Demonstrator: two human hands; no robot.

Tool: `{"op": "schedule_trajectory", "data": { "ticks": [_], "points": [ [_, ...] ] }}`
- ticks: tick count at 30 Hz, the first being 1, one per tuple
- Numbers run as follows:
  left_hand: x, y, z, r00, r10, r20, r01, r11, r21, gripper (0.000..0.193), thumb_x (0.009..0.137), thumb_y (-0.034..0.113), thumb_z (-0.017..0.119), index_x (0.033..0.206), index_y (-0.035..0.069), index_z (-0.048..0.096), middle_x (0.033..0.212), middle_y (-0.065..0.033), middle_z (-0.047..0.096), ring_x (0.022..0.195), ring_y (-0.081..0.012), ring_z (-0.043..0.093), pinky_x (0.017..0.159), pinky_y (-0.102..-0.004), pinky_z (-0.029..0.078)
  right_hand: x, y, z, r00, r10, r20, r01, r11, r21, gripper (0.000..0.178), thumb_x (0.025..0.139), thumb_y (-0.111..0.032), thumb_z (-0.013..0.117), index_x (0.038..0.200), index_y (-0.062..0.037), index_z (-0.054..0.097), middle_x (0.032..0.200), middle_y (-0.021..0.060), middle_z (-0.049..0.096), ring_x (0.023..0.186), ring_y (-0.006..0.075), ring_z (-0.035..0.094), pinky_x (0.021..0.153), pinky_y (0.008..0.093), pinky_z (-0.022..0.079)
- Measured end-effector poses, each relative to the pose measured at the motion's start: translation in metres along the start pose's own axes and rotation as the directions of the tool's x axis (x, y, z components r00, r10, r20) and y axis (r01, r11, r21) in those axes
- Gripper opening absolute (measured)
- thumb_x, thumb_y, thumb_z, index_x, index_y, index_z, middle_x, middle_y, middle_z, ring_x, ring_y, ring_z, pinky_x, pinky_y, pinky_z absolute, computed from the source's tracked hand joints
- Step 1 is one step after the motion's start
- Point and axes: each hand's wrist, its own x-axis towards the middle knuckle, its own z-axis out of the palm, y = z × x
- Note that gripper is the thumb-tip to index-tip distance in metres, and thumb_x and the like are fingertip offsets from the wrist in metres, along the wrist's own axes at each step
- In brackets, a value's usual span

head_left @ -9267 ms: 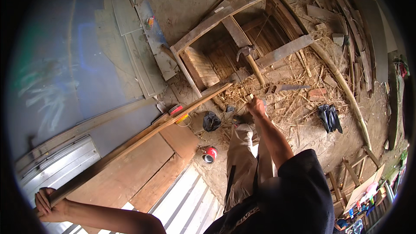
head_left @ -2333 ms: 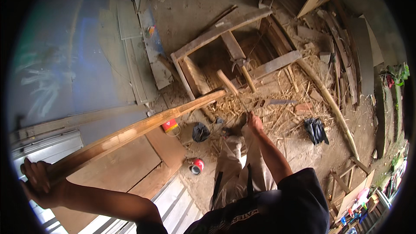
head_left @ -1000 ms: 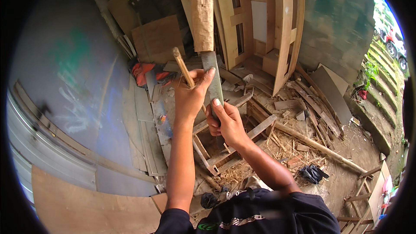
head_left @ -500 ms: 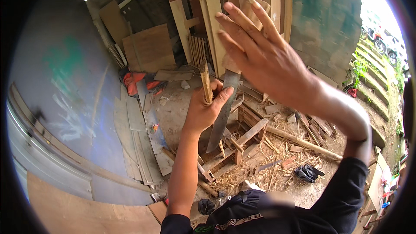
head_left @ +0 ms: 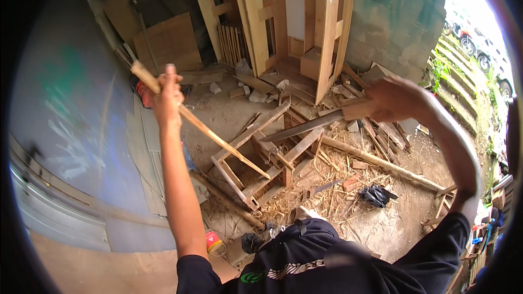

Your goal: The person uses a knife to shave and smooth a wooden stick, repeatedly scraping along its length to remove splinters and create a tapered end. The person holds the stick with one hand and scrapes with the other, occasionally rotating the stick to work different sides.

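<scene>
On the left, my left hand [head_left: 166, 98] is closed around a long, thin wooden stick [head_left: 218, 140], its pale pointed end slanting down to the right. My right hand [head_left: 393, 99], reaching out on the right, grips the wooden handle of a machete [head_left: 305, 127]. The grey blade points left, apart from the stick. Beneath both tools stands a low wooden frame [head_left: 305, 158] of nailed bars, partly covered by the blade and stick.
Wood shavings [head_left: 327, 207] litter the ground beside a long pole [head_left: 376, 160] and a black plastic bag [head_left: 377, 196]. A tall wooden cabinet frame [head_left: 327, 32] stands at the back. Grey panels [head_left: 81, 130] line the left side. Scrap boards [head_left: 389, 130] lie at right.
My hands have drawn apart, the left going left with the stick and the right going right and lower. My spread right fingers have closed on the machete's handle, and its blade has left my left hand.
</scene>
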Motion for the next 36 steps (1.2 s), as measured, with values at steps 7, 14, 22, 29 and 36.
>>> {"op": "schedule_trajectory", "data": {
  "ticks": [7, 14, 22, 29, 36],
  "points": [
    [-0.003, -0.016, -0.060, 0.981, 0.152, 0.117, -0.093, 0.912, -0.400, 0.077, 0.087, 0.078, 0.030, 0.095, 0.004, 0.052, 0.056, 0.0034, 0.034, 0.040, -0.0055, 0.027, 0.040, -0.0205, 0.021, 0.013, -0.066, 0.162, 0.959, 0.277, 0.054, -0.244, 0.718, 0.652, 0.039, 0.088, -0.033, 0.069, 0.108, -0.0040, 0.053, 0.076, 0.0077, 0.064, 0.063, 0.0167, 0.063, 0.056, 0.0358, 0.055],
    [-0.015, 0.010, -0.073, 0.979, 0.201, -0.019, -0.198, 0.939, -0.280, 0.064, 0.095, 0.063, 0.037, 0.103, 0.002, 0.055, 0.072, -0.0045, 0.048, 0.056, -0.0143, 0.042, 0.055, -0.0277, 0.032, 0.062, -0.245, 0.252, 0.993, 0.084, -0.086, 0.115, -0.465, 0.878, 0.041, 0.088, -0.008, 0.062, 0.121, 0.0006, 0.040, 0.093, 0.0112, 0.057, 0.070, 0.0161, 0.060, 0.059, 0.0310, 0.051],
    [-0.060, 0.029, -0.054, 0.977, 0.197, -0.082, -0.213, 0.933, -0.291, 0.067, 0.092, 0.071, 0.033, 0.084, 0.008, 0.052, 0.052, 0.0022, 0.036, 0.044, -0.0097, 0.033, 0.047, -0.0236, 0.026, 0.088, -0.273, 0.210, 0.976, 0.151, -0.155, 0.179, -0.161, 0.971, 0.022, 0.090, -0.014, 0.064, 0.104, 0.0004, 0.055, 0.077, 0.0042, 0.057, 0.064, 0.0114, 0.053, 0.057, 0.0282, 0.045],
    [-0.082, 0.037, -0.043, 0.961, 0.186, -0.206, -0.233, 0.944, -0.233, 0.066, 0.087, 0.078, 0.028, 0.068, 0.015, 0.034, 0.047, 0.0036, 0.027, 0.039, -0.0072, 0.024, 0.042, -0.0229, 0.019, 0.087, -0.282, 0.203, 0.985, 0.086, -0.147, 0.159, -0.164, 0.974, 0.027, 0.081, -0.016, 0.066, 0.100, 0.0028, 0.060, 0.076, 0.0058, 0.061, 0.071, 0.0121, 0.055, 0.066, 0.0297, 0.047],
    [-0.122, 0.047, -0.048, 0.820, 0.293, -0.491, -0.351, 0.936, -0.027, 0.066, 0.087, 0.078, 0.029, 0.069, 0.014, 0.035, 0.049, 0.0029, 0.028, 0.038, -0.0080, 0.023, 0.036, -0.0221, 0.019, 0.063, -0.317, 0.197, 0.995, -0.097, 0.038, -0.032, 0.066, 0.997, 0.048, 0.082, -0.038, 0.071, 0.104, 0.0038, 0.061, 0.083, 0.0240, 0.065, 0.082, 0.0341, 0.066, 0.075, 0.0413, 0.051]
  ]
}}
